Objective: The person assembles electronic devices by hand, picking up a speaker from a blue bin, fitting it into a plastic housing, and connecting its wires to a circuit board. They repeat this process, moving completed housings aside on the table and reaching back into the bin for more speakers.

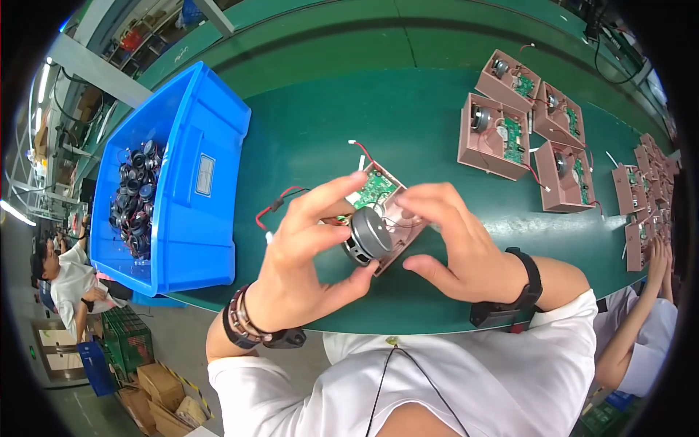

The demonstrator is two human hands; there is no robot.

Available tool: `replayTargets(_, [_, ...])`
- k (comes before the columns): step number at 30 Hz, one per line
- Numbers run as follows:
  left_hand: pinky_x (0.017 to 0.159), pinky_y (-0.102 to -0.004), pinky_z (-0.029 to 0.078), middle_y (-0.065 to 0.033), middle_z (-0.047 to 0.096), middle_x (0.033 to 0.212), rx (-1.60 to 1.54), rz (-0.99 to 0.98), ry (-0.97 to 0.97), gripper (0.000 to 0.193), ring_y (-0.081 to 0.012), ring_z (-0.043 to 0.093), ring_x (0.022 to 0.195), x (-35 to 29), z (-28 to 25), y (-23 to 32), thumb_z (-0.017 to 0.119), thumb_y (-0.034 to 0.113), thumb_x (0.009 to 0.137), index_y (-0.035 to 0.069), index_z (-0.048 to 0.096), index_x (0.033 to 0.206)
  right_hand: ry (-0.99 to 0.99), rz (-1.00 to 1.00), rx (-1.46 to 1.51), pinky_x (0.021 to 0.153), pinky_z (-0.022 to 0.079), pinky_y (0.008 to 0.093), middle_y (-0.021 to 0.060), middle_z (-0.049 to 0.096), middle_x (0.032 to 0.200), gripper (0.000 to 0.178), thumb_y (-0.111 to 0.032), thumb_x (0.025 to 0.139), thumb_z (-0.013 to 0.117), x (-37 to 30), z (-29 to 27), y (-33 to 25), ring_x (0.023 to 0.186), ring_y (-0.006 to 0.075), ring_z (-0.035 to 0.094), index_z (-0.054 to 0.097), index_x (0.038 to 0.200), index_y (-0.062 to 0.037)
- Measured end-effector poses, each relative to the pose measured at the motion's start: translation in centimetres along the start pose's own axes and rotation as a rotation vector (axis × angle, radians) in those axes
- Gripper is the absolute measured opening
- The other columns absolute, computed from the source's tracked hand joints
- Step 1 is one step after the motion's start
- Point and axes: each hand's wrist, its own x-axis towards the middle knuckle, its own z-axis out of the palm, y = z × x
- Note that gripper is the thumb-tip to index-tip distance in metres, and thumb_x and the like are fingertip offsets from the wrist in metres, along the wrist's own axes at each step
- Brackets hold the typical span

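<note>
My left hand [302, 255] holds a round black speaker [370, 231] between thumb and fingers, tilted over a pinkish-brown housing [409, 237]. A green circuit board [376, 188] sits in the far part of this housing. Thin wires run inside it, and a red-and-black lead [271, 207] with a connector reaches out to the left. My right hand [466, 247] is open, thumb and fingers apart, with its fingertips at the housing's right side. Whether they press on it I cannot tell. Part of the housing is hidden behind the speaker and my fingers.
A blue bin [211, 240] with many loose speakers [135, 197] stands at the left of the green table [306, 124]. Several similar housings [495, 138] with boards and speakers are at the right. Another person's hands [659, 258] work at the far right; someone else [73, 277] is at the left.
</note>
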Motion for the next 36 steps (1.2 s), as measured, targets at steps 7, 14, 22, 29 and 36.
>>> replayTargets(7, [0.075,-0.0378,0.052,-0.0192,0.05,0.129,0.065,0.106,-0.2,0.065,-0.0301,0.064,0.096,-0.3,2.4,-0.2,0.08,0.0,0.061,0.013,0.046,0.115,-0.117,0.176,0.322,0.09,0.047,0.0389,0.0176,0.048,0.123,0.059,-0.016,0.084,0.071,-1.0,-0.6,-0.3,0.112,0.0293,0.053,0.039,0.131,-0.0018])
replayTargets(14, [0.074,-0.0384,0.049,-0.0086,0.061,0.11,0.387,0.36,-0.166,0.038,-0.0286,0.065,0.093,-1.3,0.1,-0.8,0.076,0.0,0.065,0.013,0.059,0.096,-0.054,0.2,0.228,0.091,0.046,0.0357,0.0145,0.05,0.122,0.056,-0.01,0.083,0.071,-0.7,-1.0,0.5,0.112,0.024,0.054,0.041,0.129,-0.0022])
replayTargets(22, [0.07,-0.0317,0.043,0.0007,0.065,0.093,0.38,0.275,-0.168,0.016,-0.02,0.063,0.083,-1.0,-1.8,-2.9,0.071,0.008,0.069,0.012,0.063,0.082,0.187,0.417,0.593,0.085,0.047,0.031,0.0079,0.055,0.109,0.047,-0.016,0.087,0.068,0.1,-1.1,1.0,0.099,0.0199,0.058,0.044,0.125,-0.0031])
replayTargets(29, [0.069,-0.0321,0.04,0.0027,0.061,0.086,0.523,-0.024,-0.577,0.014,-0.018,0.056,0.08,-2.1,2.8,-0.4,0.071,0.018,0.069,0.013,0.063,0.08,0.401,0.604,0.702,0.069,0.046,0.0272,0.0072,0.056,0.104,0.046,-0.03,0.092,0.061,0.7,-2.6,2.7,0.083,0.0171,0.06,0.042,0.126,-0.0043])
replayTargets(36, [0.072,-0.0315,0.04,0.0041,0.062,0.092,0.413,0.011,-0.588,0.011,-0.0173,0.055,0.086,-1.9,-0.2,-3.0,0.068,0.016,0.072,0.015,0.064,0.082,0.261,0.568,0.694,0.073,0.046,0.0286,0.0095,0.052,0.113,0.046,-0.028,0.091,0.064,0.6,-2.7,2.2,0.089,0.0183,0.059,0.043,0.124,-0.0036])
